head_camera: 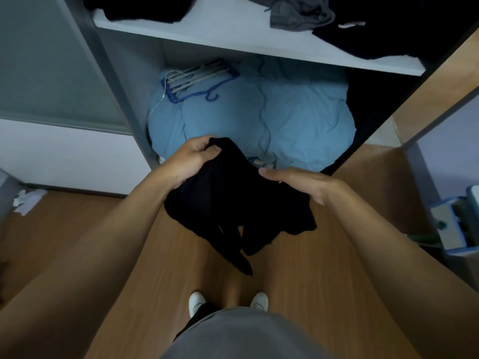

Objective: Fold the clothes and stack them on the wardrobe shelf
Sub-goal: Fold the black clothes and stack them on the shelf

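At frame centre, my left hand (193,158) pinches the top corner of a black garment (233,200) and my right hand (293,183) grips its right edge. I hold it off the floor so it hangs free for folding. The wardrobe shelf (233,35) runs along the top.

Dim, bluish indoor light; soft overall focus; wide-angle bending at edges; black fabric detail lost.

Left hand (190,161) gripping black garment (233,200), right hand (298,183) holding it
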Demonstrator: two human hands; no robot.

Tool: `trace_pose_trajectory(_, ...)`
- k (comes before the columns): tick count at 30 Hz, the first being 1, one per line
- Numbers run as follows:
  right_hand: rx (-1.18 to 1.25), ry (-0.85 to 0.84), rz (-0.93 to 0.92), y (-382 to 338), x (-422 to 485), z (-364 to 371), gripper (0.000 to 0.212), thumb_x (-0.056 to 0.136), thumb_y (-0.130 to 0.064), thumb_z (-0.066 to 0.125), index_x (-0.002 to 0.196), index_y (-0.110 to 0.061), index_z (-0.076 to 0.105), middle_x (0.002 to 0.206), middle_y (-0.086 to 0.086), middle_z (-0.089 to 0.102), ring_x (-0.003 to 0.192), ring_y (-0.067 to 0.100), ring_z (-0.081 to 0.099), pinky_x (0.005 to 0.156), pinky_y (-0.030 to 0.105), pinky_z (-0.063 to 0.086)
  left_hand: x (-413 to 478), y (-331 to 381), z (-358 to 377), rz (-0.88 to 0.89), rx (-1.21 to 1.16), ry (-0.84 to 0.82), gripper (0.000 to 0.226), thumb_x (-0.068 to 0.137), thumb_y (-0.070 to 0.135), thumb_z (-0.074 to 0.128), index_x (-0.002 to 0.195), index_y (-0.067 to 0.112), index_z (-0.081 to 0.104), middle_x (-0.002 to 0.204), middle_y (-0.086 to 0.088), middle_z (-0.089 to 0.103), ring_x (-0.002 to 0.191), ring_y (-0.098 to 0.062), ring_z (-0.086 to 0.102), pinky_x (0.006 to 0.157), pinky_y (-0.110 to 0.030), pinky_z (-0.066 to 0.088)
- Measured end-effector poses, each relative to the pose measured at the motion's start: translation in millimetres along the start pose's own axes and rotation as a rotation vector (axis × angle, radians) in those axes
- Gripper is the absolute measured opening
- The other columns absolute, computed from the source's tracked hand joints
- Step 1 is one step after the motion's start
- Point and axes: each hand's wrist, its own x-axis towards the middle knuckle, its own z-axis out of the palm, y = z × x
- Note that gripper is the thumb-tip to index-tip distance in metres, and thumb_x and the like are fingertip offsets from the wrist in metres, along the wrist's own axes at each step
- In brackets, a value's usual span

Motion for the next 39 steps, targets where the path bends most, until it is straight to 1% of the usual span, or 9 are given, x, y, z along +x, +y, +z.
trace_pose_trajectory(3,0.193,0.001,-0.071,1.5,13.2,11.3,0.056,0.074,-0.071,0.071,0.114,-0.032,0.067,0.11,-0.006,0.075,0.096,0.005,0.072,0.08,0.018,0.052,0.9,11.2,0.4,0.041,0.035,-0.027,0.024,0.101,0.007,0.051,0.094,0.02,0.069,0.079,0.012,0.07,0.074,-0.003,0.064,0.067,-0.014,0.049)
trace_pose_trajectory(6,0.443,-0.109,-0.204,-4.2,21.3,21.0,0.03,0.093,-0.035,0.068,0.113,-0.013,0.072,0.112,0.006,0.074,0.102,0.017,0.071,0.089,0.027,0.055,-0.4,18.2,1.1,0.052,0.012,-0.082,0.022,0.101,0.008,0.054,0.102,0.02,0.072,0.094,0.004,0.075,0.089,-0.01,0.069,0.077,-0.019,0.054)
trace_pose_trajectory(10,0.653,-0.144,-0.281,-10.2,26.2,31.8,0.017,0.093,-0.009,0.061,0.087,-0.012,0.077,0.091,0.004,0.074,0.088,0.016,0.07,0.076,0.026,0.057,-2.4,21.0,-0.1,0.057,-0.013,-0.058,0.022,0.1,0.006,0.054,0.105,0.018,0.073,0.097,0.003,0.076,0.093,-0.009,0.07,0.079,-0.018,0.054)
trace_pose_trajectory(15,0.688,-0.2,-0.153,-16.2,22.4,30.6,0.015,0.085,-0.025,0.075,0.091,-0.012,0.081,0.101,0.01,0.075,0.093,0.021,0.071,0.1,0.038,0.051,-4.4,23.8,-9.5,0.106,0.225,-0.034,0.026,0.091,-0.006,0.062,0.105,0.012,0.074,0.107,-0.005,0.075,0.101,-0.013,0.069,0.095,-0.023,0.052)
trace_pose_trajectory(20,0.365,0.123,-0.296,-25.5,13.8,25.2,0.013,0.091,-0.011,0.07,0.103,-0.007,0.072,0.103,0.014,0.074,0.085,0.019,0.071,0.083,0.029,0.058,-3.1,15.4,-13.3,0.123,0.352,0.017,0.033,0.081,-0.008,0.072,0.106,0.014,0.068,0.092,0.005,0.065,0.075,0.002,0.056,0.077,-0.008,0.044)
trace_pose_trajectory(24,0.366,0.251,-0.478,-37.7,3.3,14.9,0.008,0.094,-0.014,0.068,0.098,-0.017,0.075,0.09,0.0,0.078,0.081,0.013,0.073,0.073,0.022,0.059,-3.6,-11.8,-26.0,-0.098,0.527,-0.057,0.044,0.083,0.007,0.078,0.123,0.014,0.062,0.102,0.006,0.062,0.095,-0.01,0.056,0.09,-0.016,0.041)
trace_pose_trajectory(29,0.371,0.375,-0.604,-42.1,-2.9,11.2,0.013,0.097,-0.013,0.063,0.097,-0.019,0.074,0.09,-0.004,0.077,0.085,0.011,0.073,0.077,0.022,0.058,-16.9,-50.3,-31.5,-0.263,0.506,-0.1,0.006,0.087,0.023,0.075,0.083,0.024,0.072,0.078,0.011,0.072,0.08,-0.012,0.067,0.068,-0.015,0.047)
trace_pose_trajectory(33,0.564,0.489,-0.542,-31.0,-3.4,-3.5,0.015,0.097,-0.009,0.059,0.095,-0.009,0.074,0.09,0.007,0.075,0.082,0.017,0.072,0.075,0.027,0.059,-20.5,-66.4,-34.4,-0.349,0.426,-0.034,0.022,0.088,0.039,0.073,0.095,0.018,0.076,0.089,0.002,0.077,0.083,-0.012,0.072,0.077,-0.022,0.054)
trace_pose_trajectory(39,0.708,0.529,-0.272,-3.7,3.0,-16.8,0.021,0.094,-0.017,0.055,0.081,-0.012,0.071,0.072,0.002,0.073,0.071,0.018,0.07,0.06,0.023,0.056,-17.3,-64.5,-23.7,-0.357,0.252,0.176,0.033,0.093,0.049,0.062,0.085,0.02,0.076,0.076,0.009,0.076,0.072,-0.006,0.072,0.059,-0.009,0.049)
